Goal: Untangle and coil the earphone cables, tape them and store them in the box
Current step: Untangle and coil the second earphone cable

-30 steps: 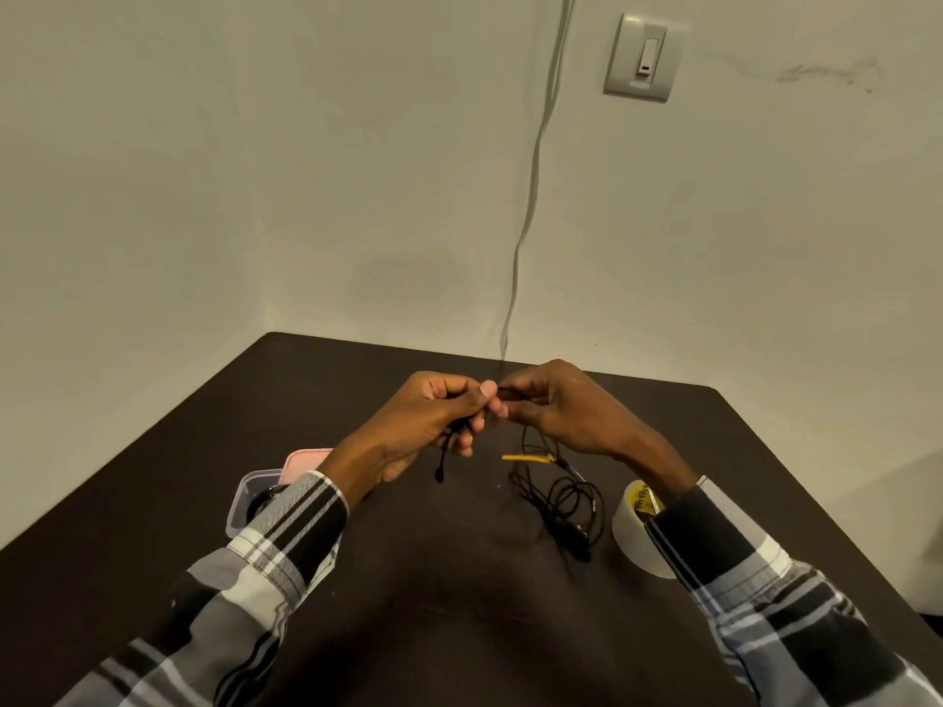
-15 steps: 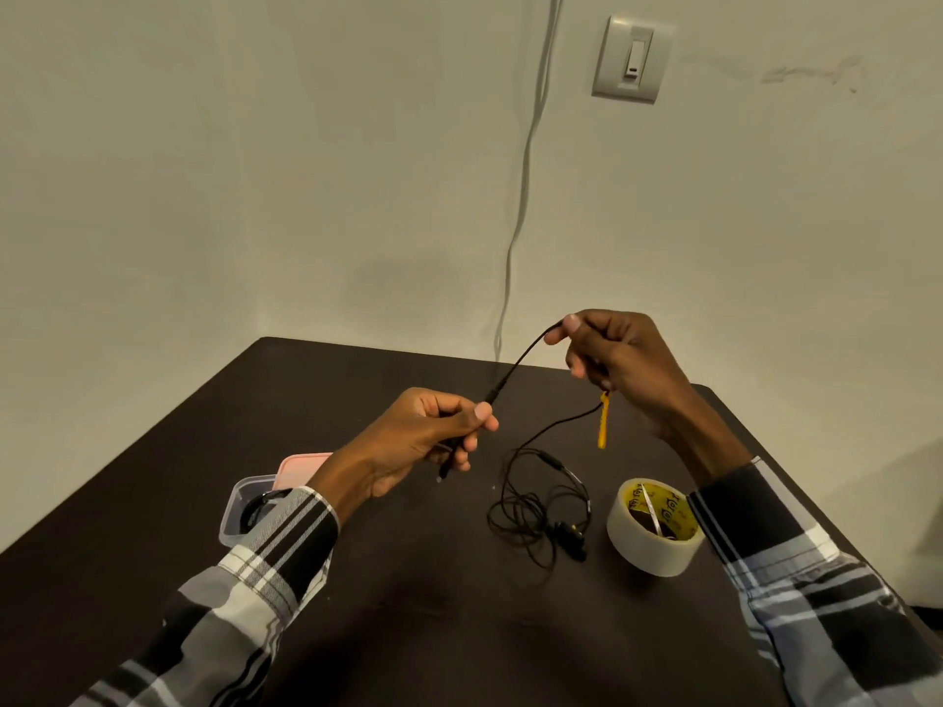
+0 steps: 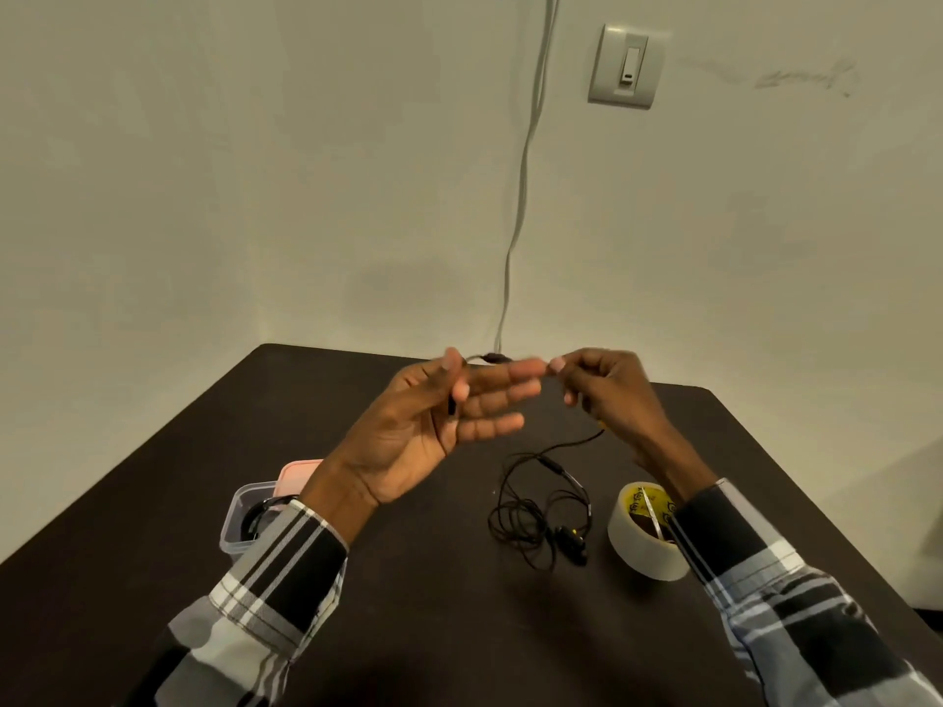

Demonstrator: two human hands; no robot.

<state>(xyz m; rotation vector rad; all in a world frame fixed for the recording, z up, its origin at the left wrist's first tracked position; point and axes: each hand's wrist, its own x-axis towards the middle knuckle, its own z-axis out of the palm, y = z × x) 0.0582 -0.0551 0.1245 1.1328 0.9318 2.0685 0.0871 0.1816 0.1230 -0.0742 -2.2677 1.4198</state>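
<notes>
Dark brown table (image 3: pixel 357 630) stands in a corner between two pale walls; a grey wall cable (image 3: pixel 525 160) runs down the corner and a light switch (image 3: pixel 626 66) is at about 1 o'clock.

Above the middle of the table, the left hand (image 3: pixel 433 426) is raised with the palm up and the fingers stretched toward 3 o'clock. Its thumb presses the black earphone cable (image 3: pixel 536 507) against the fingers, and a short piece of cable goes over the fingertips. Just at 3 o'clock of it, the right hand (image 3: pixel 612 395) has curled fingers and pinches the same cable. From this hand the cable drops toward 6 o'clock into a loose tangle lying on the table.

At 3 o'clock of the tangle, just beside it, stands a tape roll (image 3: pixel 643 533), partly covered by the right sleeve (image 3: pixel 816 630). At 9 o'clock, near the left sleeve (image 3: pixel 265 604), is the clear box (image 3: pixel 240 523), touching a pink lid (image 3: pixel 298 472) behind it.
</notes>
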